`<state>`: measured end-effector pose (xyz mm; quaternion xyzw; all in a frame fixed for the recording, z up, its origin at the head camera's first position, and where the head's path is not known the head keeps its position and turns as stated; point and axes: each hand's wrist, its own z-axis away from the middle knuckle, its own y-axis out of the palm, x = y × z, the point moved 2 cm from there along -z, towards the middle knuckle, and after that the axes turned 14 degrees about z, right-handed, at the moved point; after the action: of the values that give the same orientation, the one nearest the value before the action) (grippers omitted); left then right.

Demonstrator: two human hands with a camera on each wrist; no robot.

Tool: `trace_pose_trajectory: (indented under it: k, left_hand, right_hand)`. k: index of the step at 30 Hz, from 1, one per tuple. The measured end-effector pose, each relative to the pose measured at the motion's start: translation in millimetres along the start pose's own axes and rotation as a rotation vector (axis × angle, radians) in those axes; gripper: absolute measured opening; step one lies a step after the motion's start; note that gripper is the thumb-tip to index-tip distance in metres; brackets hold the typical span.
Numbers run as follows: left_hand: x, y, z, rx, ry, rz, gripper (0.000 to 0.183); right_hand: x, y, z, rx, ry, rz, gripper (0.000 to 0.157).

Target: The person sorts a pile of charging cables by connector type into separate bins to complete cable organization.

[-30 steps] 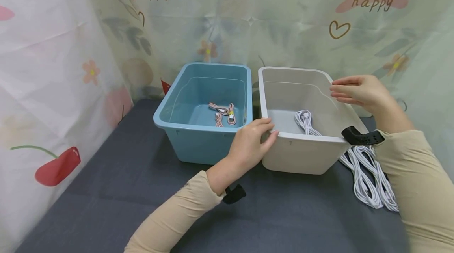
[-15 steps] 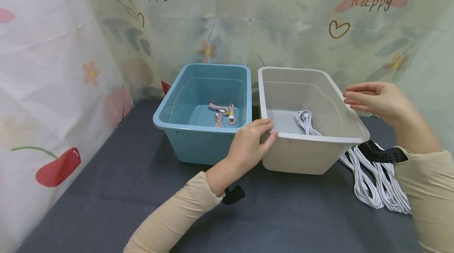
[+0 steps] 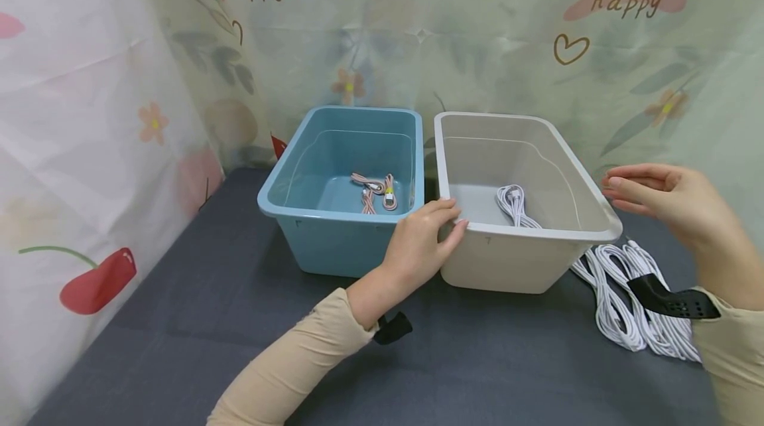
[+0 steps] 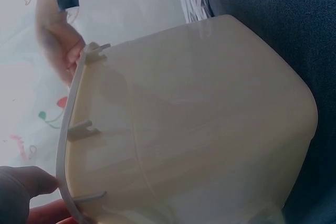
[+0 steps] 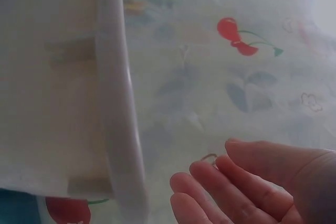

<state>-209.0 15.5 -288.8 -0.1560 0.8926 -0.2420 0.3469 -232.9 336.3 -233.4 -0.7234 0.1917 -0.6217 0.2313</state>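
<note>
My left hand [image 3: 418, 247] holds the near left corner of a beige plastic bin [image 3: 507, 263] by its rim. In the left wrist view, the thumb [image 4: 37, 180] and fingers lie on either side of that rim. Off the bin's right side, my right hand [image 3: 674, 207] hangs in the air with nothing in it, fingers loosely bent. The right wrist view has these fingers [image 5: 210, 187] apart from the rim [image 5: 122, 103]. A bundled white cable [image 3: 512, 204] lies in the beige bin, partly hidden by the front wall.
Left of it stands a blue bin [image 3: 334, 247] with several small pink cables [image 3: 370, 186] inside. Bundled white cables [image 3: 615, 313] lie on the dark tabletop [image 3: 477, 359] to the right, under my right forearm. A patterned curtain [image 3: 477, 61] hangs behind.
My right hand has left the beige bin's right rim and moved right and toward me. The left hand stays at the corner; bins and cables have not moved.
</note>
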Motion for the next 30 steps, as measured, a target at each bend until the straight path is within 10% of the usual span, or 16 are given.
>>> trace_pose_trajectory:
  k: [15, 30]
  left_hand:
    - [0.0, -0.4, 0.5, -0.004, 0.008, 0.007, 0.024]
    - [0.9, 0.3, 0.8, -0.007, -0.003, 0.009, 0.024]
  right_hand:
    - [-30.2, -0.6, 36.8, -0.132, -0.149, -0.352, 0.026]
    - [-94.2, -2.2, 59.1, -0.145, 0.042, -0.231, 0.021]
